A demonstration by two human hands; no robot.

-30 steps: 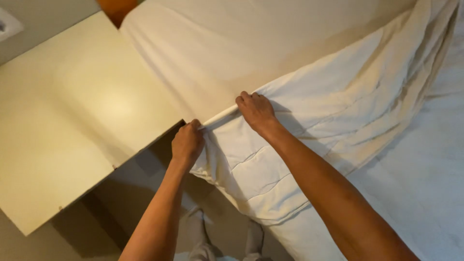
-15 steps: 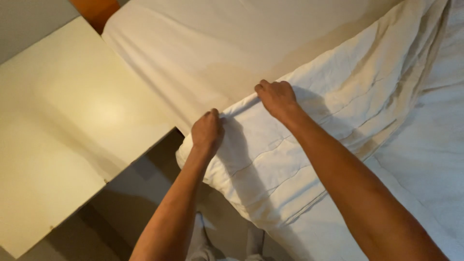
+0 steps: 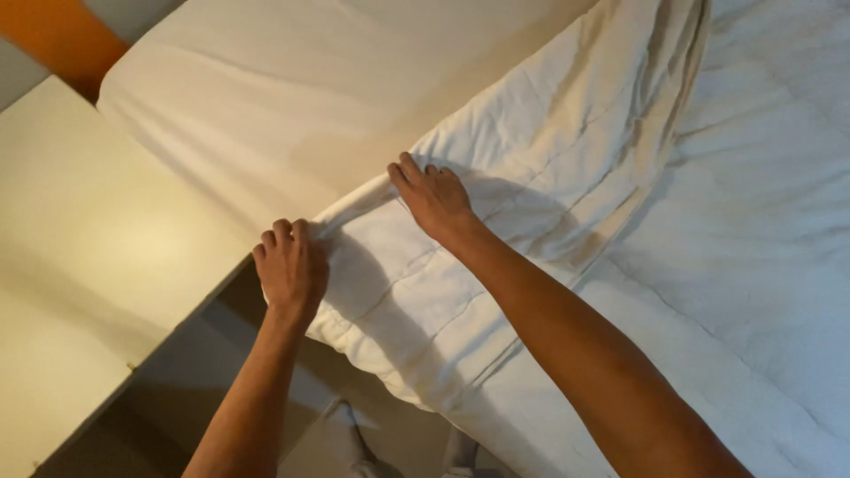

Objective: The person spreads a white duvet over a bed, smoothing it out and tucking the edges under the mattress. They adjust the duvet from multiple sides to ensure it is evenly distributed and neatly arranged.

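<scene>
Both hands are clenched on the quilt's [image 3: 531, 265] folded edge: left hand [image 3: 290, 270] at the corner hanging off the mattress [image 3: 266, 115], right hand [image 3: 434, 196] just beside it. Grip looks shallow, so that corner could slip loose and flop toward the pale bedside table [image 3: 97, 248].

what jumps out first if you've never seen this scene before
Two bare arms reach in from the bottom, with the left hand and the right hand both gripping the folded edge of a white quilted duvet at the centre. Above them, the smooth white sheet covers the mattress, lit warmly. At the left stands a pale bedside cabinet, with an orange panel in the top left corner.
</scene>
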